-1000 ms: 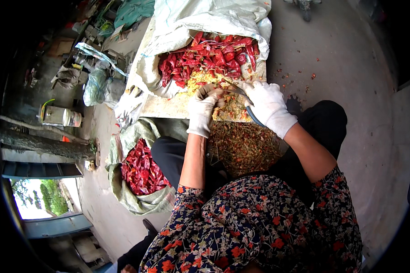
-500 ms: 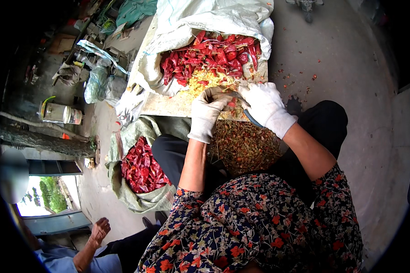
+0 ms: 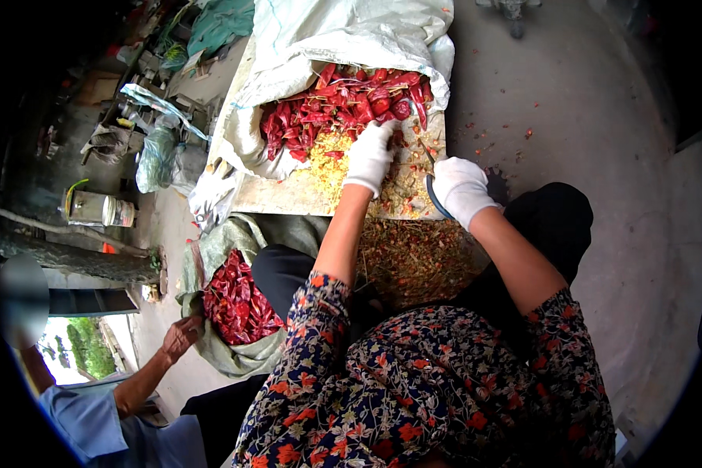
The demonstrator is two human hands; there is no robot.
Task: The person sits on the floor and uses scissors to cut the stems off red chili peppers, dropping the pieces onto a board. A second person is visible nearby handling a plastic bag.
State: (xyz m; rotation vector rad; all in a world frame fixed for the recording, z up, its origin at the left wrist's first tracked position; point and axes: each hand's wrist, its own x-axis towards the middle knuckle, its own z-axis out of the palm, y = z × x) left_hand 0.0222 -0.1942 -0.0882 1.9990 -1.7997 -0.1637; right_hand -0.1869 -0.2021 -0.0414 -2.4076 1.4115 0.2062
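Observation:
Dried red chilies spill from the mouth of a white woven sack onto a board. At the near edge of that pile is my left hand, in a white knit glove; its fingers curl in among the chilies, and what they hold is hidden. A heap of yellow seeds lies just left of it. My gloved right hand closes around a pair of scissors with a blue handle, their dark blades pointing away over the board's right edge.
Between my knees lies a mass of stems and red scraps. A green sack of red chilies stands at left, with a co-worker's hand at its rim. Farther left are a bucket and a tree trunk.
My left hand has left the right hand and reached forward to the chilies. My right hand stays near the board edge with the scissors. The co-worker's hand has moved to the green sack.

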